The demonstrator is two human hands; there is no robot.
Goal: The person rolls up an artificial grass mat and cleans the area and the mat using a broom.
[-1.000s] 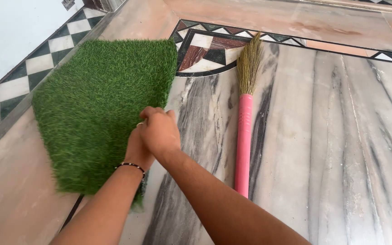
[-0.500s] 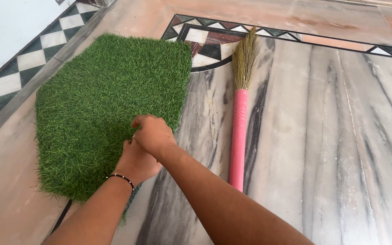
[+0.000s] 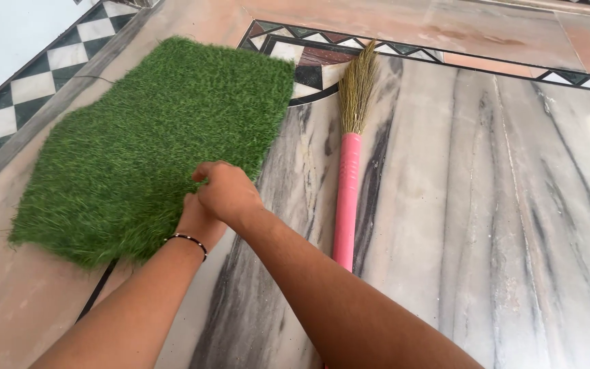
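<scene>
You are kneeling over a veined marble floor (image 3: pixel 486 205) with a checkered border (image 3: pixel 29 89) running along the pale wall. Your right hand (image 3: pixel 227 191) is curling its fingers onto the grass mat (image 3: pixel 151 143); your left hand (image 3: pixel 196 219), mostly hidden beneath it, seems to be gripping the mat's near edge. A pink-handled broom (image 3: pixel 347 184) is lying just beside the mat.
</scene>
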